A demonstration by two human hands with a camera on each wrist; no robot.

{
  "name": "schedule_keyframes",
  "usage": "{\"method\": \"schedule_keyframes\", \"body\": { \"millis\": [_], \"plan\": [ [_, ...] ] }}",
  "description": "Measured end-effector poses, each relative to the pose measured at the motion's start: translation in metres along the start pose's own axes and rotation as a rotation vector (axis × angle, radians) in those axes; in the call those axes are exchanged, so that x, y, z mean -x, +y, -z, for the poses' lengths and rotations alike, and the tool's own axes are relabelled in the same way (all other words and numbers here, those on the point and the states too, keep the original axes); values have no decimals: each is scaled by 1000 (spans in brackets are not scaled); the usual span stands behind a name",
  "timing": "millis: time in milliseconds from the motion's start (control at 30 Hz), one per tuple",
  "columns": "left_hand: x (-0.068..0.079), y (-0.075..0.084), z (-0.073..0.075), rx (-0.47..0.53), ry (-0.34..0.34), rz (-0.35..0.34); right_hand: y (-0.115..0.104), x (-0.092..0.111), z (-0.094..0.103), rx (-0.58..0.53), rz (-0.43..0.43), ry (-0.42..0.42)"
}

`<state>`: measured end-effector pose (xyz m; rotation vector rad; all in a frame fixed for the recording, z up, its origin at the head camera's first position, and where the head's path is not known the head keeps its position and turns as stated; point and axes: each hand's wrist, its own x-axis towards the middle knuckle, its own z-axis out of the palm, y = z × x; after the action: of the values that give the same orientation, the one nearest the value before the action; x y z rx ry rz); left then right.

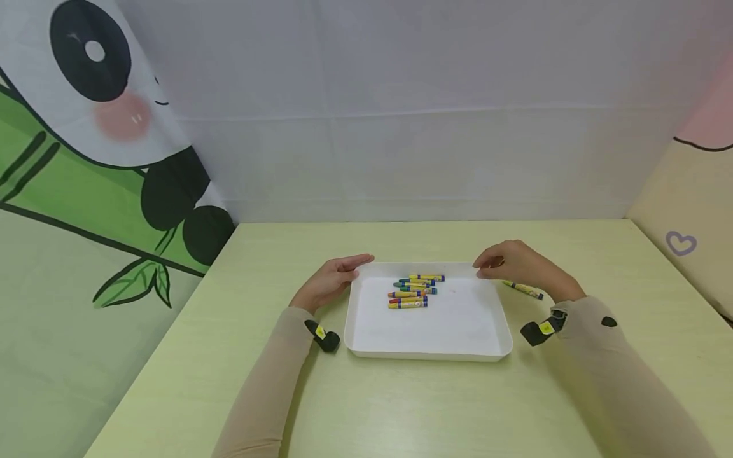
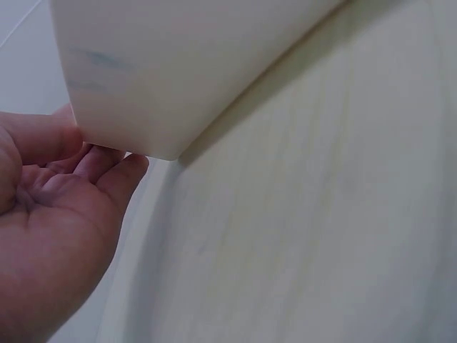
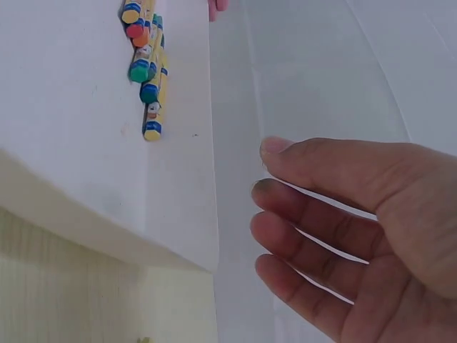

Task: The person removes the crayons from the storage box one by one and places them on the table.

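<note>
A shallow white tray (image 1: pixel 435 334) lies on the table with several crayons (image 1: pixel 408 305) in it. They are mostly yellow-wrapped, with green, orange, red and yellow tips, and lie in a loose row left of centre. My left hand (image 1: pixel 329 281) holds the tray at its far left corner. Thumb and fingers meet the corner in the left wrist view, where the tray wall (image 2: pixel 178 71) hides some fingertips. Over the far right corner hovers my right hand (image 1: pixel 518 270), fingers loosely bent and apart, with nothing between them in the right wrist view. Beneath its wrist lies a yellow crayon (image 1: pixel 523 290).
The pale wooden table (image 1: pixel 424 407) extends around the tray. Behind it hangs a light grey cloth (image 1: pixel 424 159). Printed cloths stand at the left (image 1: pixel 57 286) and right (image 1: pixel 687 210) sides. Each wrist carries a black camera mount.
</note>
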<state>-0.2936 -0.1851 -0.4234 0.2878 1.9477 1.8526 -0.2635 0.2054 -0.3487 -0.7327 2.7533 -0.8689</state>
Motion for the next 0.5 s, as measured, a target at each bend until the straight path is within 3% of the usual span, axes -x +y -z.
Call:
{"method": "schedule_keyframes", "body": {
  "millis": [300, 500],
  "plan": [
    [-1, -2, 1, 2, 20, 8, -11, -26, -23, -21, -24, -69],
    [-2, -3, 1, 20, 13, 7, -11, -39, -38, -16, 11, -107]
  ]
}}
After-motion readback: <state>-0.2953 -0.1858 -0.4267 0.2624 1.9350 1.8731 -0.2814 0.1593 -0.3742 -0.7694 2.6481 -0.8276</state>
